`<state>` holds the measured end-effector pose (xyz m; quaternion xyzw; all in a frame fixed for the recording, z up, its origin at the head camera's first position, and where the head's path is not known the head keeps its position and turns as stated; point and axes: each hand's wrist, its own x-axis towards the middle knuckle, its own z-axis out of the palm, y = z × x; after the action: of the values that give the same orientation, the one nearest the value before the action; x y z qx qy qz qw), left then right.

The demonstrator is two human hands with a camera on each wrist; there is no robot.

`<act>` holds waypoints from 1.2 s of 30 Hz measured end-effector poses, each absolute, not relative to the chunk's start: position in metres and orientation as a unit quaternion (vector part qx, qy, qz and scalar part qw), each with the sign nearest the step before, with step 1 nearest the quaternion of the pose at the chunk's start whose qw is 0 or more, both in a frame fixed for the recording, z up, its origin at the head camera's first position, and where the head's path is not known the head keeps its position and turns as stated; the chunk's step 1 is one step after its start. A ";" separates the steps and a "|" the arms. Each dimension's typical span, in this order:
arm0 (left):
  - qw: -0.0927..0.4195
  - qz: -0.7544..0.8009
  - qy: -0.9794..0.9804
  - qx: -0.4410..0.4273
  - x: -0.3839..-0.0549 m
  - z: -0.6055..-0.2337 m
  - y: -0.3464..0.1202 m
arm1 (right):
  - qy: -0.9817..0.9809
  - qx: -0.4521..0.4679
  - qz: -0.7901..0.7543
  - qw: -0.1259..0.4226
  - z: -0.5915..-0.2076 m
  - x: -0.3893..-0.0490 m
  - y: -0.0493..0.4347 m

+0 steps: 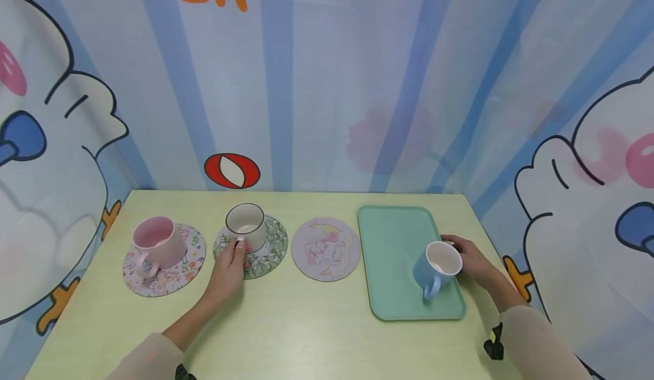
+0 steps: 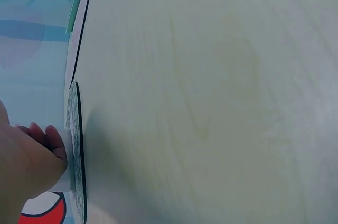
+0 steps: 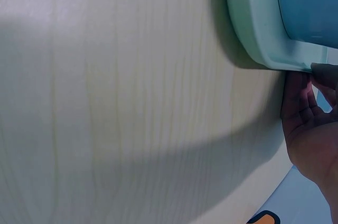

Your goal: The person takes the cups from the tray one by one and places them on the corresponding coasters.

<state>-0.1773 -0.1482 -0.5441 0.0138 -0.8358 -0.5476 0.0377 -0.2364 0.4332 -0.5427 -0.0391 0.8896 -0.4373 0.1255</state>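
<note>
My left hand (image 1: 228, 273) holds a white mug (image 1: 254, 233) with a dark rim by its handle. That mug stands upright on a round green-patterned placemat (image 1: 276, 249). In the left wrist view the left hand (image 2: 33, 158) has curled fingers and covers much of the mug. At the right side of a mint-green tray (image 1: 390, 238), my right hand (image 1: 472, 262) pinches the edge. The right wrist view shows the right thumb (image 3: 323, 72) on the tray's rim (image 3: 244, 28), with the other fingers under it. A light blue mug (image 1: 426, 269) stands on the tray, close beside this hand.
A pink mug (image 1: 166, 249) stands on a round floral placemat (image 1: 190, 255) at the left. Between the green-patterned placemat and the tray lies a round lilac placemat (image 1: 325, 249). A striped cloth backdrop (image 1: 327, 84) rises behind the pale wooden table (image 1: 306, 334).
</note>
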 end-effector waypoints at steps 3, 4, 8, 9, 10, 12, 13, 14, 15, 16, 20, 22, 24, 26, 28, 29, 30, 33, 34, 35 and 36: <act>0.042 -0.548 -0.835 0.010 -0.177 -0.545 -0.148 | 0.888 -0.043 -0.440 0.125 -0.543 -0.237 0.434; 0.043 -0.548 -0.835 0.010 -0.177 -0.545 -0.148 | 0.887 -0.042 -0.443 0.125 -0.543 -0.237 0.435; 0.041 -0.546 -0.836 0.013 -0.176 -0.545 -0.148 | 0.885 -0.040 -0.447 0.123 -0.544 -0.237 0.436; 0.041 -0.545 -0.837 0.014 -0.176 -0.545 -0.148 | 0.887 -0.041 -0.444 0.123 -0.545 -0.238 0.436; 0.040 -0.544 -0.838 0.014 -0.176 -0.545 -0.148 | 0.887 -0.041 -0.444 0.123 -0.545 -0.237 0.436; 0.044 -0.540 -0.840 0.011 -0.175 -0.546 -0.148 | 0.888 -0.044 -0.442 0.121 -0.544 -0.237 0.435; 0.045 -0.538 -0.841 0.010 -0.175 -0.547 -0.148 | 0.888 -0.046 -0.441 0.121 -0.544 -0.237 0.434; 0.048 -0.535 -0.843 0.007 -0.175 -0.547 -0.148 | 0.889 -0.047 -0.439 0.121 -0.544 -0.237 0.434; 0.050 -0.534 -0.844 0.004 -0.175 -0.547 -0.148 | 0.890 -0.048 -0.437 0.120 -0.544 -0.237 0.433; 0.053 -0.533 -0.845 0.002 -0.176 -0.548 -0.148 | 0.890 -0.047 -0.438 0.120 -0.544 -0.237 0.433; 0.058 -0.532 -0.845 -0.002 -0.176 -0.549 -0.149 | 0.890 -0.043 -0.438 0.121 -0.545 -0.238 0.433; 0.059 -0.532 -0.844 0.002 -0.175 -0.549 -0.149 | 0.890 -0.043 -0.438 0.119 -0.546 -0.239 0.433; 0.063 -0.530 -0.846 0.011 -0.174 -0.548 -0.150 | 0.891 -0.043 -0.437 0.118 -0.545 -0.238 0.432; 0.068 -0.530 -0.845 0.023 -0.172 -0.547 -0.151 | 0.891 -0.043 -0.437 0.117 -0.543 -0.237 0.431; 0.067 -0.534 -0.842 0.039 -0.171 -0.546 -0.151 | 0.890 -0.045 -0.438 0.118 -0.542 -0.236 0.431; 0.065 -0.534 -0.841 0.046 -0.170 -0.545 -0.152 | 0.889 -0.045 -0.439 0.117 -0.542 -0.235 0.432; 0.063 -0.538 -0.839 0.053 -0.170 -0.544 -0.153 | 0.889 -0.044 -0.441 0.117 -0.542 -0.235 0.432; 0.053 -0.539 -0.838 0.069 -0.170 -0.541 -0.156 | 0.888 -0.041 -0.442 0.117 -0.543 -0.236 0.433; 0.050 -0.539 -0.838 0.073 -0.170 -0.540 -0.158 | 0.888 -0.040 -0.442 0.117 -0.544 -0.237 0.434; 0.047 -0.539 -0.838 0.076 -0.170 -0.539 -0.159 | 0.889 -0.038 -0.441 0.117 -0.544 -0.237 0.434; 0.045 -0.540 -0.837 0.079 -0.170 -0.538 -0.161 | 0.889 -0.037 -0.441 0.118 -0.544 -0.238 0.434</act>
<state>-0.1700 -0.1605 -0.5377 0.0788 -0.8368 -0.5399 0.0448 -0.2376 0.4337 -0.5444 -0.0366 0.8891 -0.4408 0.1180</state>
